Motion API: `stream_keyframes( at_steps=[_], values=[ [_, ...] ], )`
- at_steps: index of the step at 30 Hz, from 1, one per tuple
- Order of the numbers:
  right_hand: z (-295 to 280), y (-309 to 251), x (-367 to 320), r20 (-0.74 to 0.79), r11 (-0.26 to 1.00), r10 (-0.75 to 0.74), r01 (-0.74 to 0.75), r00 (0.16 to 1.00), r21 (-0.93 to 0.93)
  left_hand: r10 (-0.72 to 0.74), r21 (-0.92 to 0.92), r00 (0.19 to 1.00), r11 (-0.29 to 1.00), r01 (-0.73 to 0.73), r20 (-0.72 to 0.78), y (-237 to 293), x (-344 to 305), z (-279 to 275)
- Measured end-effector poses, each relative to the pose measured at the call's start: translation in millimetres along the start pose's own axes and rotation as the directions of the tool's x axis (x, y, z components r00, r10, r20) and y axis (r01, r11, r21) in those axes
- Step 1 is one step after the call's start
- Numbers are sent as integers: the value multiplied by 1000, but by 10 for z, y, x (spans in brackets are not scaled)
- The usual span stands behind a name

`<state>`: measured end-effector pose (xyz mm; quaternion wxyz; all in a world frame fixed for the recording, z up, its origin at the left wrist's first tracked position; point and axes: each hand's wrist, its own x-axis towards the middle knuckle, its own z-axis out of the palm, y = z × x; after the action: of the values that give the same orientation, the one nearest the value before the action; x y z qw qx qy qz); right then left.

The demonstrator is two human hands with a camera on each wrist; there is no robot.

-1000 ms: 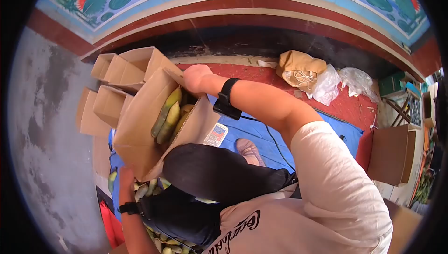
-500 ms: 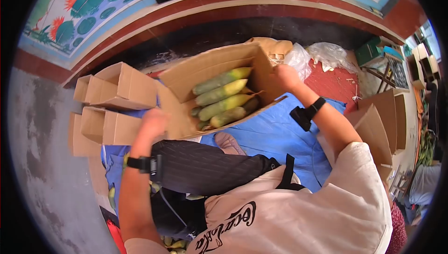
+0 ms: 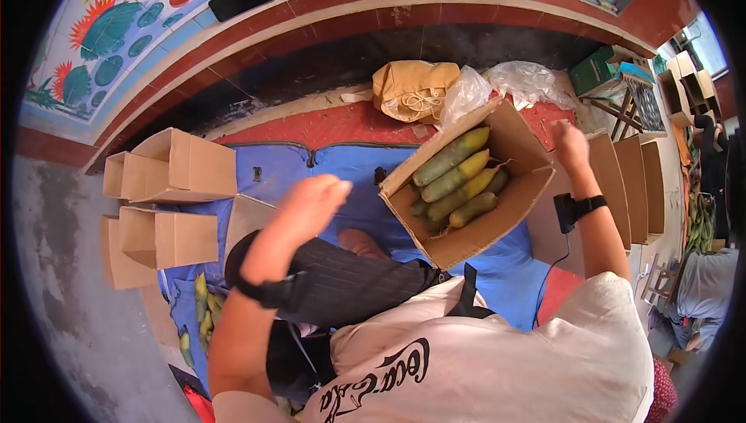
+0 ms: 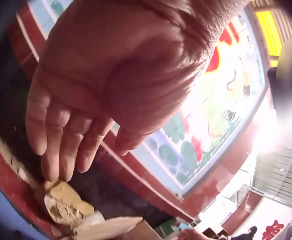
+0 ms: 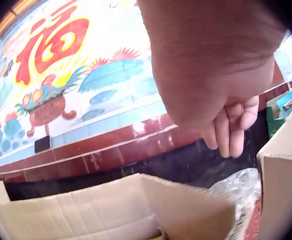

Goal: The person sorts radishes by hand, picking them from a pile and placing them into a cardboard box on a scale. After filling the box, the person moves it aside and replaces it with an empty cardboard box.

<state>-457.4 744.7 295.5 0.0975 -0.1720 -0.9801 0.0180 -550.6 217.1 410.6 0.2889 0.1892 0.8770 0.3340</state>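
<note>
A cardboard box [image 3: 519,137] stands open-topped at the person's right knee, with several long green radishes [image 3: 453,180] lying in it, thin root tails on some. The left hand [image 3: 311,204] is raised to the left of the box and holds nothing. In the left wrist view, that left hand [image 4: 116,75] shows its palm, fingers extended and loosely together. Just past the box's right side, the right hand [image 3: 571,145] is in the air. Loosely bent fingers of the right hand [image 5: 221,95] hang above the box edge in the right wrist view, with nothing in them.
Several small boxes [image 3: 186,165] stand at the left, beside loose radishes [image 3: 203,310]. Blue sheeting [image 3: 342,160] covers the floor. A brown paper bag [image 3: 416,85] and clear plastic bags [image 3: 524,81] lie by the wall. More cardboard boxes [image 3: 633,186] stand at the right.
Both hands gripped the tilted box at the left, then carried it rightward. Now they have let go, and the left hand has moved away from it. The head view has turned right.
</note>
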Motion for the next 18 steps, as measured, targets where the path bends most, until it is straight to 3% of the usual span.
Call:
stream_keyframes(
  at_steps=[1,2,4,5,6,8,10,11,12,13,15,18],
  values=[
    [-191,9,-43,-98,994,98,-92,990,67,-27,-3,998,1000,27,-59,19,-195,-192],
    [-232,141,-113,-225,998,22,-7,974,68,-24,28,986,999,29,-167,10,-415,-358],
    [19,759,-377,47,993,99,-96,994,-66,-131,-24,956,991,129,-261,-54,-890,-716],
    [277,1226,-612,162,999,45,-46,986,0,-149,-86,921,988,126,-360,-192,-1157,-830],
    [468,1547,-819,273,998,-18,0,962,69,-242,-52,863,968,245,-443,-153,-1425,-933],
    [-104,1052,-1110,500,983,53,-132,865,124,-306,-72,804,947,314,-510,-366,-1933,-1108],
    [-279,799,-1227,550,981,103,-176,829,83,-389,-138,749,916,377,-537,-574,-2329,-1101],
    [218,1295,-1367,548,974,210,-220,809,-48,-453,-197,703,887,417,-548,-683,-2496,-1068],
    [932,2069,-1571,426,990,-7,67,905,-125,-477,-223,677,874,432,-560,-832,-2630,-995],
    [782,1891,-1554,418,989,-28,86,908,-121,-484,-236,662,870,432,-572,-959,-2749,-912],
    [244,1383,-1559,135,949,238,-260,962,176,-369,80,704,853,516,-606,-1199,-2947,-715],
    [-101,1474,-1368,76,903,356,-364,931,230,-344,77,618,831,551,-707,-1438,-3078,-345]
  ],
)
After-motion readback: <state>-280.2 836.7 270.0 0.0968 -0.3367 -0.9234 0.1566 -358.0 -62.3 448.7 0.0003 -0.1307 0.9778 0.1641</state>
